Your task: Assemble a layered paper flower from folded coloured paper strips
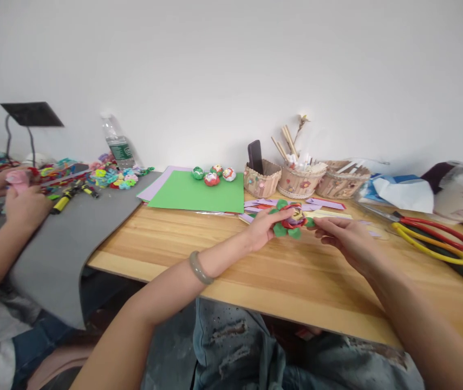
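Head view: what do the hands work over, and what room is it?

— A pale wooden table (296, 287) against a plain white wall (231, 65). On the left a gray mat (72, 233) hangs over the table's near edge.

Where is the thing being handled?

— A paper flower (293, 219), red with green leaves, sits just above the table's middle. The left hand (264, 228) pinches its left side and the right hand (345, 238) pinches its right side, so both are closed on it. A bracelet (201, 268) circles the left wrist.

What lies around it?

— Far left of the flower lies a green sheet (199, 194) with three small balls (213, 175) at its far edge. Three baskets (301, 182) of sticks stand by the wall, and purple paper strips (328, 204) lie just beyond the flower. Scissors (434, 235) with red and yellow handles lie to the right, well apart.

Anything in the way?

— Nothing covers the flower but the fingers. At the far left another person's hands (22, 203) hold something pink, near a water bottle (117, 143) and bright scraps.
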`<state>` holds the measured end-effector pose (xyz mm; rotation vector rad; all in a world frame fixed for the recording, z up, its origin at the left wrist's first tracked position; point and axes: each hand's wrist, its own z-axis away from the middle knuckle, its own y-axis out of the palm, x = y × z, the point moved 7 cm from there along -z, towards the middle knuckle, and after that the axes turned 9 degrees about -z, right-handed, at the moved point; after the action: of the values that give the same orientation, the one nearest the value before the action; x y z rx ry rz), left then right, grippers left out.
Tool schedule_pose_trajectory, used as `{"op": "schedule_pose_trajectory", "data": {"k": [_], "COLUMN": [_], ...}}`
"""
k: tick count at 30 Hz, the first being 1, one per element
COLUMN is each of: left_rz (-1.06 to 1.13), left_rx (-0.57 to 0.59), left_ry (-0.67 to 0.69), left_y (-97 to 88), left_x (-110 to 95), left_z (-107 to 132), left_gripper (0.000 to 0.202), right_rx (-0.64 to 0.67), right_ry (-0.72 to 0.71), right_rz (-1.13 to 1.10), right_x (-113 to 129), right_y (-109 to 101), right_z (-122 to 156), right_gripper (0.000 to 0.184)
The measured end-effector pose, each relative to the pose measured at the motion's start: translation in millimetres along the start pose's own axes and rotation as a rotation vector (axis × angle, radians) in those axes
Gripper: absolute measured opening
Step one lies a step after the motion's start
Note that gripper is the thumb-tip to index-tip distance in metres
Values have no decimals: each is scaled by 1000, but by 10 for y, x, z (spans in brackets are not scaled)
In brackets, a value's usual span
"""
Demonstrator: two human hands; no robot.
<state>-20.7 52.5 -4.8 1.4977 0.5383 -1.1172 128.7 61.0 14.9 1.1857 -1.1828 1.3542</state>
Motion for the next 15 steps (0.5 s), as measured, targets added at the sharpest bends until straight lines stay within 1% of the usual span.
{"op": "schedule_pose_trajectory", "data": {"k": [5, 7, 9, 13, 15], "left_rz": [-16, -18, -14, -6, -7], "left_rx": [-19, -32, -44, -44, -39], "left_ry": [11, 12, 11, -2, -6], "left_y": [-29, -33, -34, -23, -18], "left_x": [19, 17, 8, -1, 3], "left_z": [-13, -12, -9, 4, 9], "left_gripper": [22, 20, 17, 13, 12], "right_rx": [-100, -133, -134, -78, -66], "right_ry": [-129, -177, -203, -212, -221], "right_rz": [176, 241, 283, 329, 361], "right_x": [112, 137, 138, 115, 114], "right_y": [-5, -14, -17, 5, 24], "right_z": [62, 79, 78, 52, 49], "right_gripper": [18, 15, 15, 24, 25]}}
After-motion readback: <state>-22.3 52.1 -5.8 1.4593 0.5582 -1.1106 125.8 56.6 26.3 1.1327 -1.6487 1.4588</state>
